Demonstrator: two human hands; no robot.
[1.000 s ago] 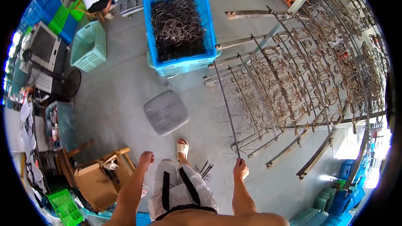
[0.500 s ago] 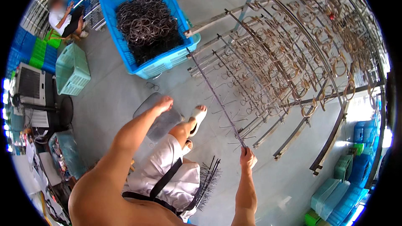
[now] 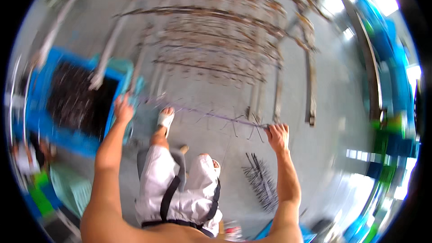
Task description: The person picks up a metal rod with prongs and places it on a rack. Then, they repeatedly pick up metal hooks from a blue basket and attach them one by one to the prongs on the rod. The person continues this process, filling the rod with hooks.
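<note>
The step in hand looks like carrying one long thin rod (image 3: 211,115) with short side prongs, held level between both hands in front of the person's knees. The right hand (image 3: 278,136), at about 3 o'clock from the picture's middle, has its fingers (image 3: 275,128) curled fully closed around the rod's near end. The left hand (image 3: 123,109), at about 9 o'clock, is raised at the rod's far end just beside the blue crate (image 3: 42,121) of dark metal pieces; blur hides whether its fingers are closed on the rod or only touching it, so I cannot tell. Both arms are stretched forward and spread wide, elbows nearly straight, the rod running between them across the white trousers (image 3: 180,184). Towards 12 o'clock stands a rack (image 3: 216,40) of long rusty bars, and a bundle of dark pronged rods (image 3: 261,180) lies on the grey floor (image 3: 333,108) at about 5 o'clock. Any further move calls for keeping the rod level so that its prongs do not snag on the crate or rack
</note>
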